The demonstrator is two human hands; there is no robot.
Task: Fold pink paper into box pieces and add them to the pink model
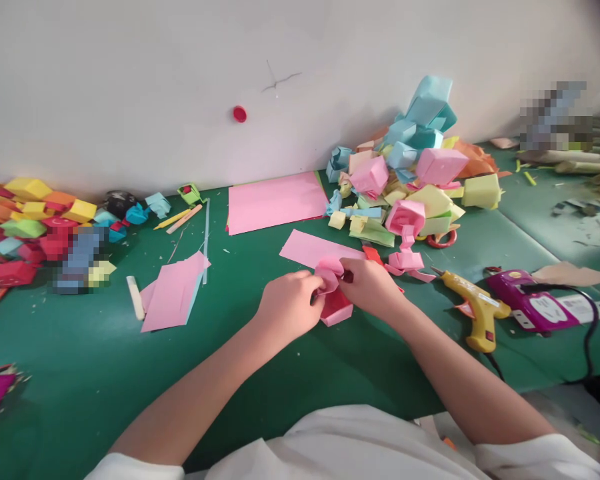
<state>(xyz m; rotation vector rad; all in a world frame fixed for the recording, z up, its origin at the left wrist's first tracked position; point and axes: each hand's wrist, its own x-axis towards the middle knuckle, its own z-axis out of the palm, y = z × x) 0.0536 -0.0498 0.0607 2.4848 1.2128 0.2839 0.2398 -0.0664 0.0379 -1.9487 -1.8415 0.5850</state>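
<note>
Both hands meet in front of me over the green table. My left hand pinches a curled strip of pink paper from the left. From the right, my right hand has its fingers closed on the same paper. Just below the hands sits a folded pink paper box, its inside a deeper pink; whether the held paper joins it I cannot tell. Behind the hands lies a flat pink paper strip. Small pink folded pieces and a bit of red paper are by my right hand.
A heap of folded paper boxes leans against the wall. On the right lie a yellow glue gun and a purple power strip. Pink sheets lie at the back, others at left, near more colourful boxes.
</note>
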